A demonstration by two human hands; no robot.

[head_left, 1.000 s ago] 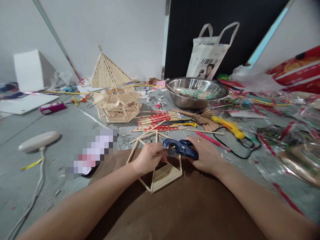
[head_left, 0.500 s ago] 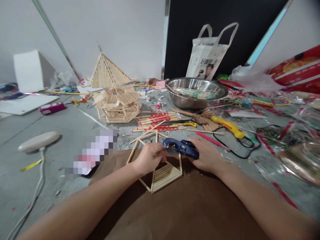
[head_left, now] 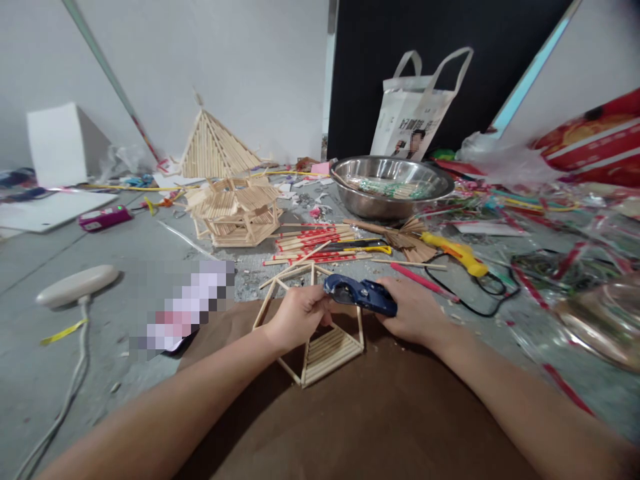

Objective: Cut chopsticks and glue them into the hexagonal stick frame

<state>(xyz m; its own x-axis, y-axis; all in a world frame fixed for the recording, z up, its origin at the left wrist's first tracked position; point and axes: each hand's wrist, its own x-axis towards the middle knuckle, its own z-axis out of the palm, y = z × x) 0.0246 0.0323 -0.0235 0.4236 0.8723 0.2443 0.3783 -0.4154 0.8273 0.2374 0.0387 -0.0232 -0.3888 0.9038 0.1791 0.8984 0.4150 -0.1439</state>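
Note:
A hexagonal frame of wooden sticks point(head_left: 327, 350) lies on brown paper point(head_left: 360, 413) in front of me, one wedge filled with sticks. My left hand point(head_left: 297, 317) is closed in a pinch over the frame, holding something I cannot make out at the jaws of a blue cutter point(head_left: 361, 295). My right hand point(head_left: 413, 310) is wrapped round the cutter's handles, just above the frame's far edge.
Behind stand a wooden stick pavilion point(head_left: 235, 210) and a stick roof cone point(head_left: 215, 147). Loose red-wrapped sticks point(head_left: 315, 240), a steel bowl point(head_left: 393, 187), a yellow glue gun point(head_left: 457, 253), a white bag point(head_left: 415, 113) and plastic wrappers crowd the right. A white device with cable point(head_left: 75, 285) lies left.
The cutter and both hands have shifted very slightly; otherwise nothing has visibly changed.

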